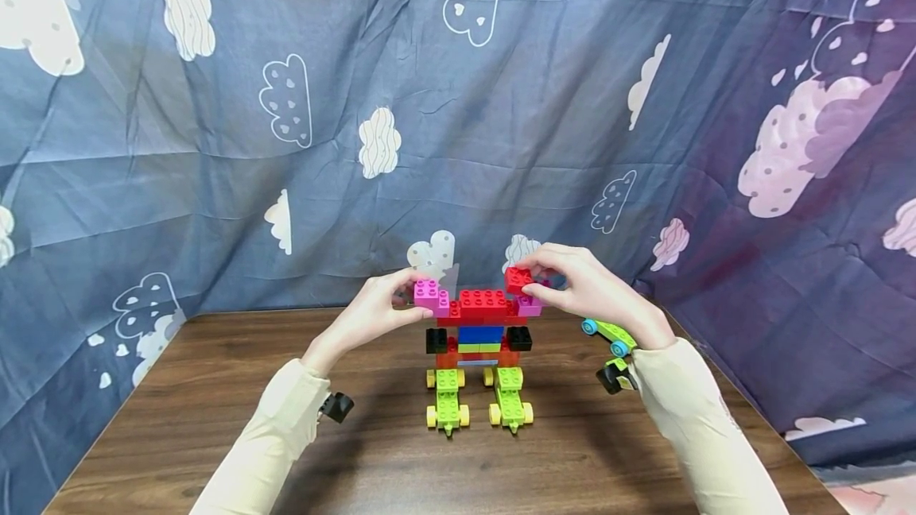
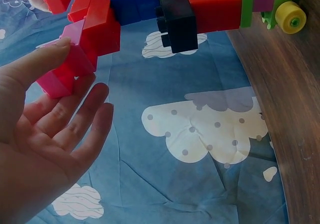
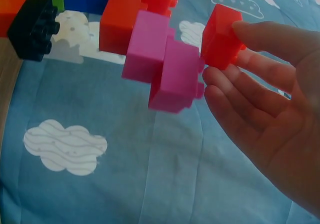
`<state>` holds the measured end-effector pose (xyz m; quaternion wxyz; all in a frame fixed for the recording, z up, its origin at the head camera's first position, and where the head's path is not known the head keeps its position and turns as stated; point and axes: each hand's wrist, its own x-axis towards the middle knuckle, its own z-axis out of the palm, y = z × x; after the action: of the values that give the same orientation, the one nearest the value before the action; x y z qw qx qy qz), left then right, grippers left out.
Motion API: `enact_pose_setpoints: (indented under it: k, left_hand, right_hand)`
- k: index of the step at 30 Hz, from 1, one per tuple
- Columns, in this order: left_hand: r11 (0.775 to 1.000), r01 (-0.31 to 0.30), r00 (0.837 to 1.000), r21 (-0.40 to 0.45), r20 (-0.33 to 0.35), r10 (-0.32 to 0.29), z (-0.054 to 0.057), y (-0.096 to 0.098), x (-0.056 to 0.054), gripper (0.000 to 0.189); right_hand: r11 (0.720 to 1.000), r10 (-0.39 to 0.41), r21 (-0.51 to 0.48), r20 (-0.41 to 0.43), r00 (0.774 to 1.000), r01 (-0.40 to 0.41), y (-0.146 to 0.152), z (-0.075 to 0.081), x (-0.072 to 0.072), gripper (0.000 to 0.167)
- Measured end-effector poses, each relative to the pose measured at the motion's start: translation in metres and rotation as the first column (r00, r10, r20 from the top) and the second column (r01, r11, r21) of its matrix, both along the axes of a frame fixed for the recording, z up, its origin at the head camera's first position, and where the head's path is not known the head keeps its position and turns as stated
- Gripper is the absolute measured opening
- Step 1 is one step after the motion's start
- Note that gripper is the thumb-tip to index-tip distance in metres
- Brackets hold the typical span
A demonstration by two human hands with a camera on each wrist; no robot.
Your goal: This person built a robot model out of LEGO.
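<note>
A brick figure stands upright on the table, its feet two lime-green wheeled bases (image 1: 448, 402) with yellow wheels. Above them come a blue block (image 1: 480, 334), black side bricks (image 1: 520, 338) and a red studded top (image 1: 483, 303). Thumb and fingers of my left hand (image 1: 375, 307) pinch the outer pink brick (image 1: 426, 294) on the figure's left arm. Over the right arm, my right hand (image 1: 583, 283) pinches a loose red brick (image 3: 220, 36). In the right wrist view it is apart from the stepped pink bricks (image 3: 175, 76) of that arm.
A lime-green wheeled base (image 1: 611, 334) with blue wheels lies behind the right forearm. Black wrist cameras (image 1: 336, 406) are strapped to both sleeves. The wooden table (image 1: 386, 467) meets a dark blue cloud-print curtain (image 1: 329, 205) at the back and right.
</note>
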<state>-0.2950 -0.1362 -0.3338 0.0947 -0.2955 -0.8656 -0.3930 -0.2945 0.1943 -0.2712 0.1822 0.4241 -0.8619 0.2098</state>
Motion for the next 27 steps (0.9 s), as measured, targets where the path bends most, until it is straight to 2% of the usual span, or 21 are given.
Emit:
enact_pose_setpoints:
  k: [14, 21, 27]
  left_hand:
    - [1.000, 0.004, 1.000, 0.007, -0.008, -0.004, -0.001, 0.000, 0.001, 0.044]
    - [1.000, 0.019, 1.000, 0.024, 0.007, -0.019, 0.000, 0.000, 0.001, 0.044]
    - [1.000, 0.020, 1.000, 0.023, 0.007, -0.020, 0.000, 0.001, 0.001, 0.043]
  right_hand:
    - [0.994, 0.008, 0.108, -0.003, 1.000, -0.008, -0.026, 0.000, -0.006, 0.027]
    - [0.992, -0.005, 0.129, 0.040, 0.999, 0.000, -0.031, -0.002, -0.008, 0.028]
    - [0.992, 0.025, 0.125, 0.046, 0.999, -0.030, -0.035, -0.005, -0.010, 0.026]
